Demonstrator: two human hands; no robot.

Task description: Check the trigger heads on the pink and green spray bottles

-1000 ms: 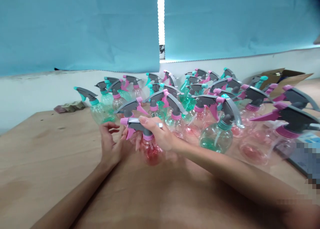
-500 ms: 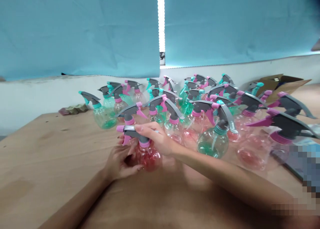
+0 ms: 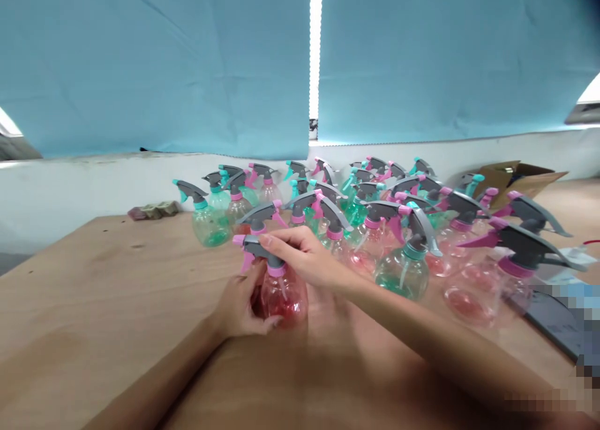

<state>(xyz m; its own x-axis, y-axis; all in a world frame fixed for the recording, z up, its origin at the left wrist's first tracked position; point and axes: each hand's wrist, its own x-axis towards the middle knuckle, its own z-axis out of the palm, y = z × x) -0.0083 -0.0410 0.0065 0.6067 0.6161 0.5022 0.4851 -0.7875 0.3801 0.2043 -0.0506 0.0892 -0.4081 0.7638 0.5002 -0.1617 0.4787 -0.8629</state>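
Pink spray bottle (image 3: 281, 295) upright on bench (image 3: 117, 305) | left grip (image 3: 241, 305) cupped round it low down | right grip (image 3: 304, 258) closed over trigger head (image 3: 257, 247) | brace firmly, keep vertical.

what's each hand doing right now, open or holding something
Left hand: closed around the round body of the clear pink plastic spray bottle.
Right hand: closed over that bottle's grey trigger head.

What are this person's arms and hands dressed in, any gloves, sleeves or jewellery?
Nothing shows on them: the left hand and right hand are bare, without gloves or a watch, and both forearms are uncovered, with no sleeve in view.
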